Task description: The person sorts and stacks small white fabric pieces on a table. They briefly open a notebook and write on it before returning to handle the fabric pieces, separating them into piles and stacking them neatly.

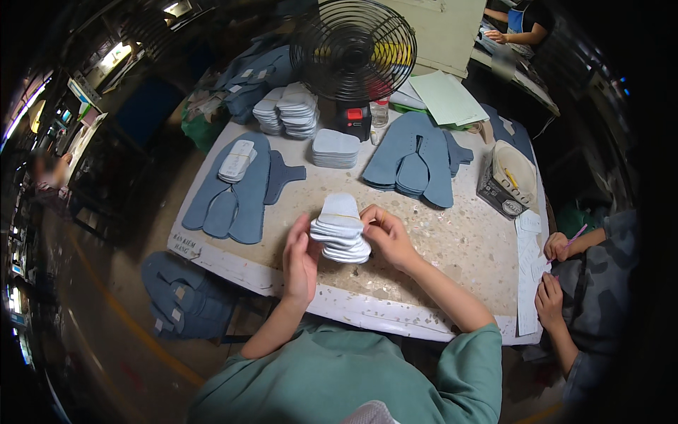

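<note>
A bundle of light grey-blue cut pieces (340,232) is between my hands over the near middle of the table, its layers fanned unevenly. A thin rubber band (340,215) runs across its top. My left hand (299,263) cups the bundle's left side, with the fingers pointing up along its edge. On the opposite side, the thumb and fingers of my right hand (387,234) pinch the edge near the band. Beyond them sits a squared stack of similar pieces (335,150), with taller banded stacks (296,113) behind it.
Blue-grey shoe-upper pieces (417,159) lie stacked at right; more (229,205) lie at left under a small banded bundle (238,161). A black fan (353,53) stands at the back. A box (505,180) and paper strip (527,283) lie near another person's hands (552,297).
</note>
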Motion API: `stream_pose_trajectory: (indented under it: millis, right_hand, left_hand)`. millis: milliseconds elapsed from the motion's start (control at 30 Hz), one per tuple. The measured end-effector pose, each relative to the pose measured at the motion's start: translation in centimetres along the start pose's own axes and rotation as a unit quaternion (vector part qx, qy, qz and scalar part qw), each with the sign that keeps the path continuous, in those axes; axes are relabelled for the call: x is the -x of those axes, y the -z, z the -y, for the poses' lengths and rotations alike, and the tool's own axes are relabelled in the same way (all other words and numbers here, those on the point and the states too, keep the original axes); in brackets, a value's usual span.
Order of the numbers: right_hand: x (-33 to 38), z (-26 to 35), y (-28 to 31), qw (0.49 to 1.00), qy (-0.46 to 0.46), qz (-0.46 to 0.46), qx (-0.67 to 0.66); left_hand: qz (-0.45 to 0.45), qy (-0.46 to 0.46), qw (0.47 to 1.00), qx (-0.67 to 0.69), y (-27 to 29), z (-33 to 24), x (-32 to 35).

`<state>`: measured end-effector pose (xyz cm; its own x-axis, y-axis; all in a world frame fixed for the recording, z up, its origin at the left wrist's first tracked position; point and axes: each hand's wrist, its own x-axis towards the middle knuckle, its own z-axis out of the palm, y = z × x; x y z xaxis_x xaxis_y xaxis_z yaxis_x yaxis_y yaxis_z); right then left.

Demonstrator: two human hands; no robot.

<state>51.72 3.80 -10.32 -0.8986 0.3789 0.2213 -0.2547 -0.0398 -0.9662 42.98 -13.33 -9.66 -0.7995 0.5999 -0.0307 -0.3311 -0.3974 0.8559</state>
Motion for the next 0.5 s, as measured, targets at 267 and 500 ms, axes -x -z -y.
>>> stream_pose_trajectory:
  millis: [267,500]
  right_hand:
    - [0.4,2.5,-0.4,0.996,-0.079,-0.004,-0.039]
    - [0.0,6.4,2.2,0.954,-0.245,0.086,-0.147]
  left_hand:
    - [0.115,0.284,0.927,0.215,-0.7,3.8,0.4]
    - [0.29,0.353,0.859,0.232,-0.3,2.5,0.7]
